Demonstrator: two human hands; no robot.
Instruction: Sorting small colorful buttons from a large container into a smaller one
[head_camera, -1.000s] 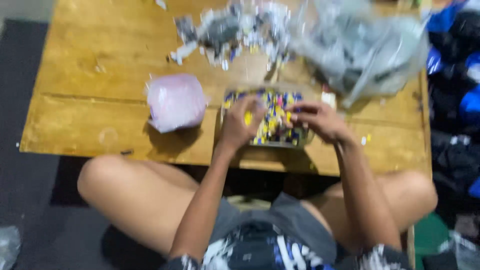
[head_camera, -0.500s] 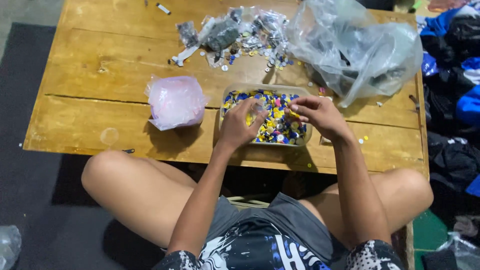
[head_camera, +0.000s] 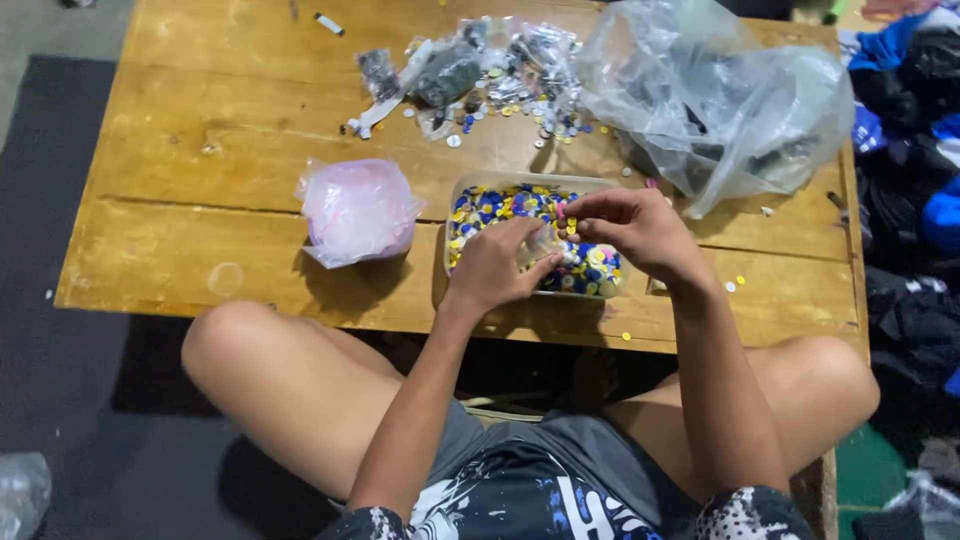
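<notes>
Both hands work over a clear tray of small coloured discs (head_camera: 520, 205) set close to the near edge of the wooden table (head_camera: 200, 250), with bare planks open to the left. The left hand (head_camera: 497, 268) pinches a small clear packet (head_camera: 545, 243); the right hand (head_camera: 632, 228) nips a bit at its fingertips just above it. A pink bag (head_camera: 355, 210) sits left of the hands, a big clear bag (head_camera: 720, 100) beyond the right hand, and scattered packets (head_camera: 470, 75) further ahead. Compared with half a second ago, the hands have drawn closer together.
</notes>
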